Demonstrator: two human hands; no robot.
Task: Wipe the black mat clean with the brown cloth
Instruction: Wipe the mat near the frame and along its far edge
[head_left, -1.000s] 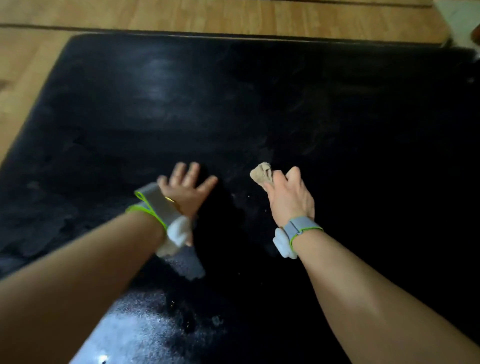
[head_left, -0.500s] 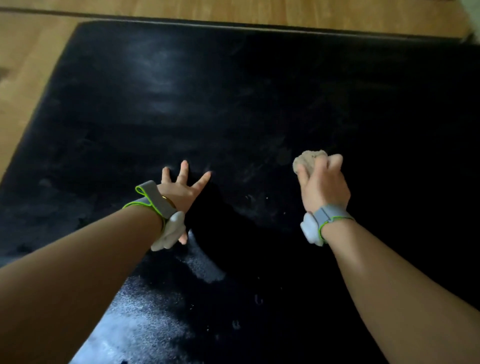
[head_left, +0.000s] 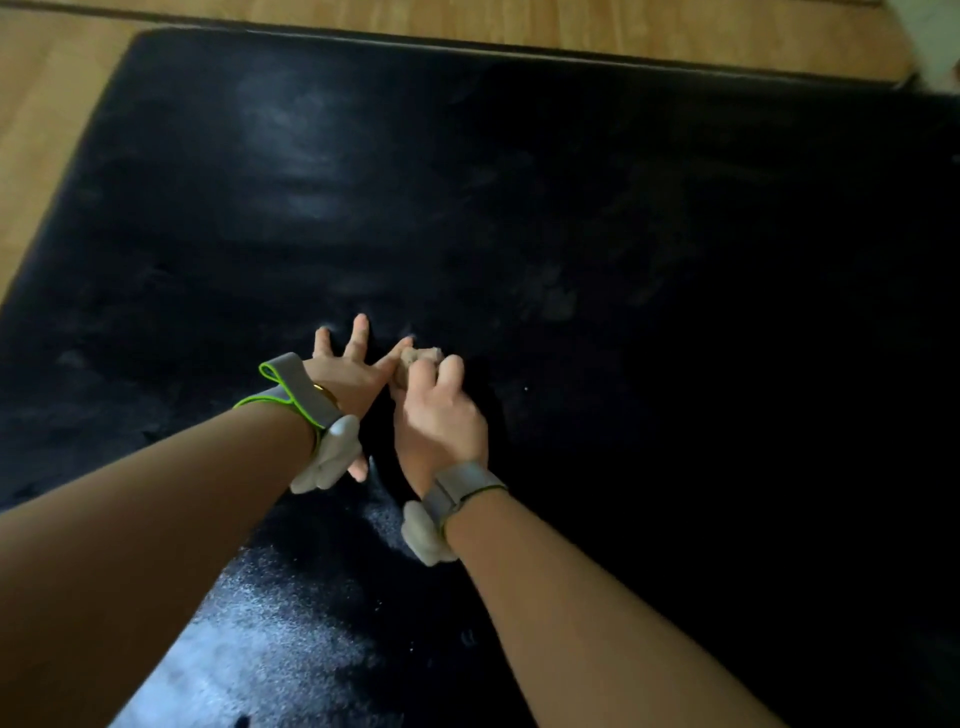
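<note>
cloth: brown cloth, bunched into a small wad, sits on the black mat near its middle, just right of the left hand's forefinger tip; only the top of the wad shows past the knuckles.
right hand: right hand, grip closed, fingers curled round the cloth and pressing it down onto the mat; back of hand faces the camera.
left hand: left hand, grip open, fingers straight and spread, palm flat on the mat; forefinger reaches toward the cloth, touching or almost touching it, cannot tell which.
hands relation: side by side, close, right hand's thumb side right next to the left hand.
mat: black mat fills most of the view, lies flat on the floor; far edge and left corner show, near and right edges run out of frame.
mat surface: dull grey smears toward the far left; fainter smudges beyond the cloth; whitish powdery patch at near left, between the forearms and under the left arm; a few tiny white specks right of the right hand.
left wrist: grey band with green edging, pale device hanging on the inner side of the wrist.
right wrist: grey wristband, pale unit on its left side.
forearms: both bare, coming in from the bottom corners.
floor: wooden floor, light planks, along the left and the far edge of the mat.
top right corner: something pale, blurred, cannot tell what.
</note>
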